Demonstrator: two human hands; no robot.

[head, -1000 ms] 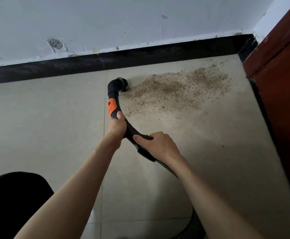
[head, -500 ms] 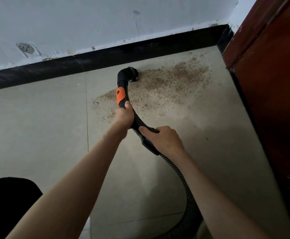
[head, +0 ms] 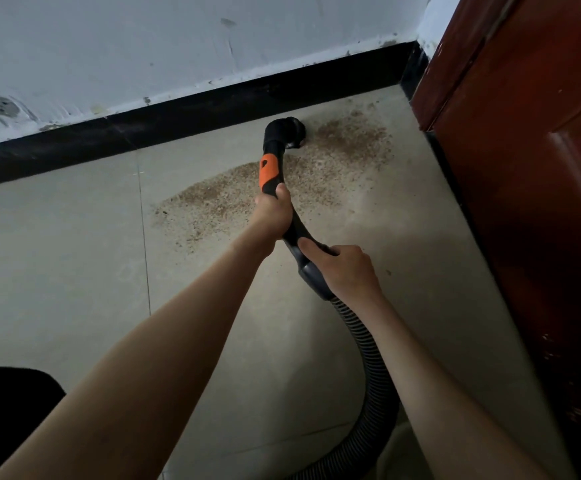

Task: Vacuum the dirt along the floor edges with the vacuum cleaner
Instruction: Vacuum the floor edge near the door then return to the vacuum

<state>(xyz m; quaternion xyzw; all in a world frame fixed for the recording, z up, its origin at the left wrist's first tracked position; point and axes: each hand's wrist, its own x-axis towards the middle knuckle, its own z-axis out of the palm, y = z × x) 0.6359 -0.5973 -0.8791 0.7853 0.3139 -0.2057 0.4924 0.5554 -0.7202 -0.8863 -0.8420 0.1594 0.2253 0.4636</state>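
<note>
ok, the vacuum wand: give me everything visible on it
The vacuum wand is a curved black tube, plastic by its look, with an orange piece on top near the front. Its black angled nozzle points down at the floor beside the black baseboard, at the edge of the brown dirt. The left hand grips it just behind the orange piece; the right hand holds the grey rear collar, where a ribbed black hose curves back out of frame.

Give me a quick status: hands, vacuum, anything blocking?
Both hands, left and right, grip the vacuum wand. Nozzle in the dirt by the baseboard. Nothing blocking.
</note>
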